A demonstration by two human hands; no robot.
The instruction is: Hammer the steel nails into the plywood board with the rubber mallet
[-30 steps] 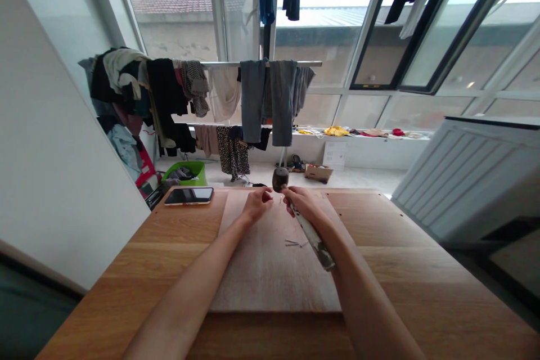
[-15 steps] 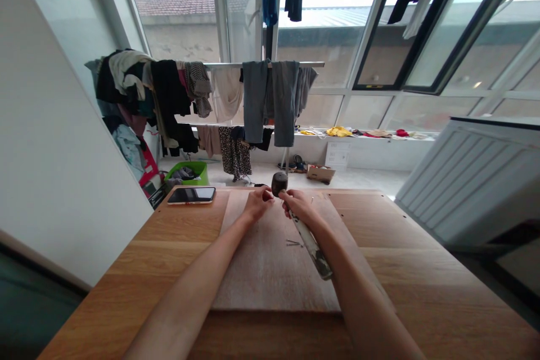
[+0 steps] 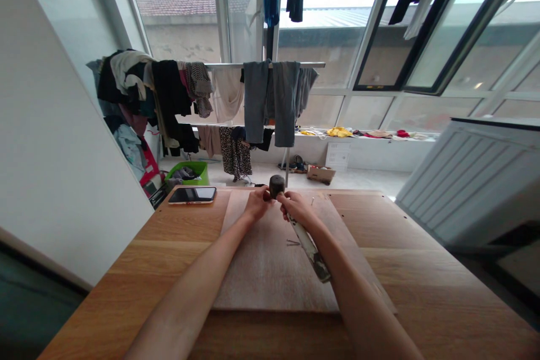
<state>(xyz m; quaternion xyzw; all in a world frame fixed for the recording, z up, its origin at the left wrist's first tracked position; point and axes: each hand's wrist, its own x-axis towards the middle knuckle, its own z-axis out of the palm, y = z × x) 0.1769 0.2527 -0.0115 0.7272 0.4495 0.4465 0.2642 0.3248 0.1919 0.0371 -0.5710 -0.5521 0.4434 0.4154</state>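
Note:
My right hand (image 3: 296,206) grips a hammer (image 3: 310,253) near its dark head, and the worn, pale-painted handle slants back under my forearm. The head is at the fingertips of my left hand (image 3: 258,202), over the far part of a wooden board (image 3: 270,275). My left fingers are pinched together; whatever is between them is hidden by the hand and the hammer head. Several loose nails (image 3: 293,243) lie on the board, left of the handle. Another nail (image 3: 313,201) stands up from the board just beyond my right hand.
The board lies on a wooden table (image 3: 422,287). A phone (image 3: 193,195) rests near the table's far left edge. Beyond it are a drying rack hung with clothes (image 3: 253,101), a green basket (image 3: 198,171) and a cardboard box (image 3: 320,174). A white ribbed panel (image 3: 472,174) stands at right.
The hammer head has shifted slightly left and down, closer to my left fingertips. My right hand moved with it, and the standing nail shows more clearly. My left hand stays nearly in place.

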